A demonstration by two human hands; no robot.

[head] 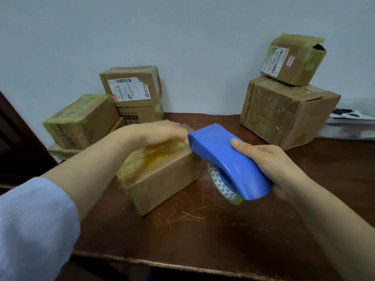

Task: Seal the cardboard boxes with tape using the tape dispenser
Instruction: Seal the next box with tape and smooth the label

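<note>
A small cardboard box [162, 179] stands on the dark wooden table [203, 230], its top covered with yellowish tape. My left hand [158, 132], blurred by motion, lies flat on the box's top with fingers pressing the tape down. My right hand [269, 161] grips a blue tape dispenser [225, 159] with a roll of clear tape [221, 185] under it. The dispenser's nose touches the box's top right edge, next to my left fingertips.
Several taped boxes [129, 88] are stacked at the back left against the wall. A large box [284, 112] with a smaller labelled box [292, 59] on top stands at the back right. Papers [351, 122] lie at the far right. The table's front edge [182, 266] is near me.
</note>
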